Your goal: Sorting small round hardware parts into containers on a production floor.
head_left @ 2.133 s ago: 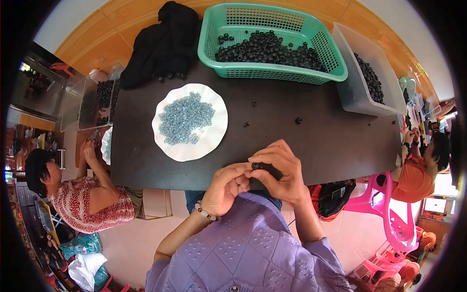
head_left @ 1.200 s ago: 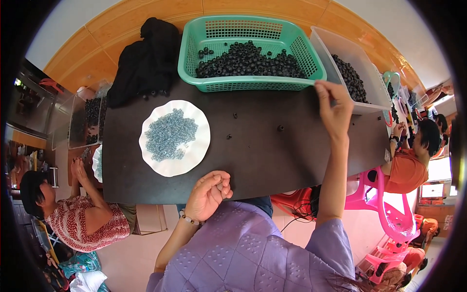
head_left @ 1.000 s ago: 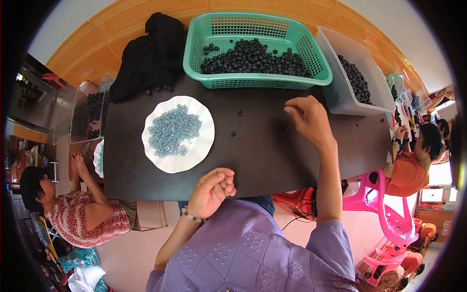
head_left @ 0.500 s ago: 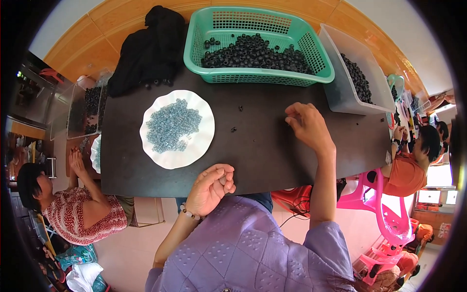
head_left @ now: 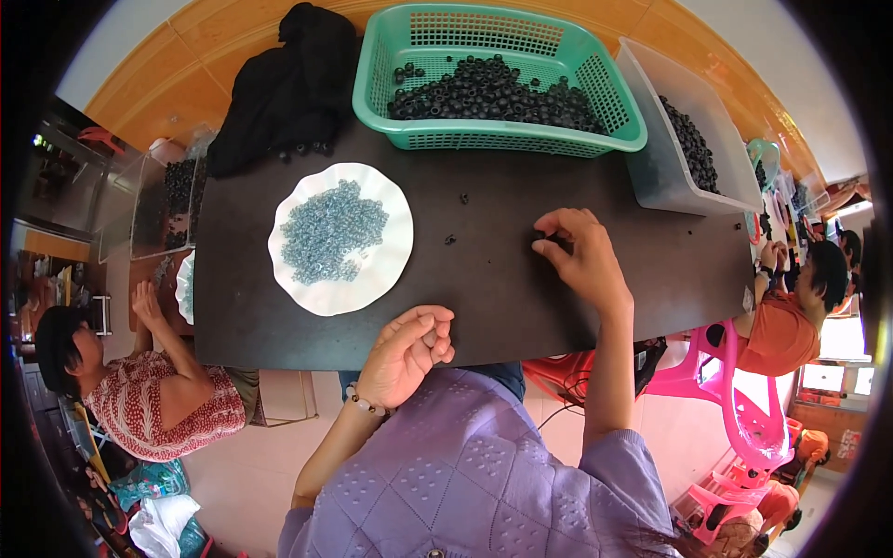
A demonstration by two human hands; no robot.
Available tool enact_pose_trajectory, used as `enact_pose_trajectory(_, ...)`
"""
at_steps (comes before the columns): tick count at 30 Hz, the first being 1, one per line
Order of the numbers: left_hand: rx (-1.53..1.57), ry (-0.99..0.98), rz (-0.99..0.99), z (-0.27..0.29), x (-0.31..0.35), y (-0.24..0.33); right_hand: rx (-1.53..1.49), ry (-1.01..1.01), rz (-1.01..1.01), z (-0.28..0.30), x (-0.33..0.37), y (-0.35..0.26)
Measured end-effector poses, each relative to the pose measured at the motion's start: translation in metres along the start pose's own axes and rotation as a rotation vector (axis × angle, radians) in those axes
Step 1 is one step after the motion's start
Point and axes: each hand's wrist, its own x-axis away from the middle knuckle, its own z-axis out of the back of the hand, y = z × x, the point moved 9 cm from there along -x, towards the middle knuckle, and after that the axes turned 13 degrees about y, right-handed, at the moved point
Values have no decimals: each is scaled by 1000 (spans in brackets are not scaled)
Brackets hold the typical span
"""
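My right hand (head_left: 586,256) is over the right part of the dark table (head_left: 437,316), pinching a small black round part (head_left: 539,236) between thumb and fingertips. My left hand (head_left: 402,358) is at the table's near edge, palm up with fingers curled in; what they hold, if anything, is hidden. Left of centre, a white wavy-rimmed plate (head_left: 395,265) bears a heap of small translucent bluish pieces (head_left: 330,228). A green plastic basket (head_left: 502,139) at the far side holds many similar black round parts (head_left: 493,93).
A clear plastic bin (head_left: 684,195) with more black parts stands right of the basket. A black cloth (head_left: 279,102) lies at the far left. Loose black bits (head_left: 451,239) dot the table. Co-workers sit at the left (head_left: 172,400) and right (head_left: 791,321); a pink chair (head_left: 744,409) stands at right.
My right hand has come slightly nearer and left, and a black round part now shows in its fingertips. My left hand stays almost where it was, still curled.
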Motion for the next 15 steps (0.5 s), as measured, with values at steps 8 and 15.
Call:
enact_pose_trajectory(8, -215, 58, -23, -14, 3, 0, -571, -80, 112, -28, 38, -68)
enact_pose_trajectory(15, -201, -66, -91, -22, 9, 4, -885, -169, 176, -53, 57, -93)
